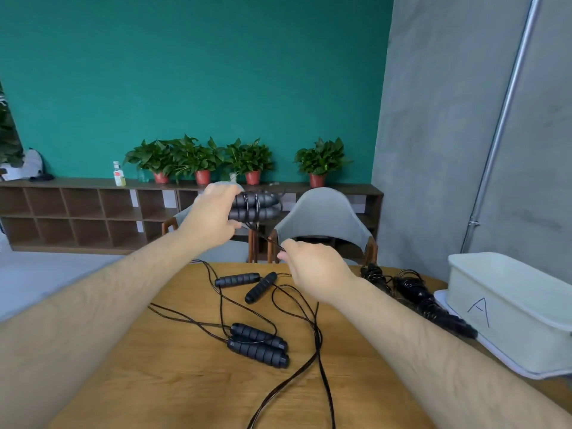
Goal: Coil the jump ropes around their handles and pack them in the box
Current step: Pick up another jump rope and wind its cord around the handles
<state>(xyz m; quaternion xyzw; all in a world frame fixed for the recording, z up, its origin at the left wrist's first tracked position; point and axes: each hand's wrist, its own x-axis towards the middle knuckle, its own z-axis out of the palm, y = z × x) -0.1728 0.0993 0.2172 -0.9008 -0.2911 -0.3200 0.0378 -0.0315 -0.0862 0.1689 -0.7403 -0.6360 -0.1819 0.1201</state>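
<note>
Both forearms are reaching forward over the wooden table [185, 385], raised clear of its surface. The left hand [213, 216] is gripping the held handles [258, 206], two black grips lying side by side and roughly level. Its fingers are curling round their near end. A few turns of thin black cord are crossing these grips.

The right hand [312, 269] is sitting lower and to the right, with the back of the hand toward the camera. Its fingertips are pinching the taut cord [263, 235], which is slanting down from the held handles. The two hands are apart, joined only by that cord.

On the table, the near pair of handles [258, 343] is lying uncoiled, the two grips touching. The far pair of handles [247, 283] is lying splayed beyond it. Their loose cords are trailing and crossing over the tabletop toward the near edge.

At the right, coiled bundles [414, 289] are lying on the table just beside the white box [510, 314], which is marked "A". Whether they are touching it cannot be determined.
</note>
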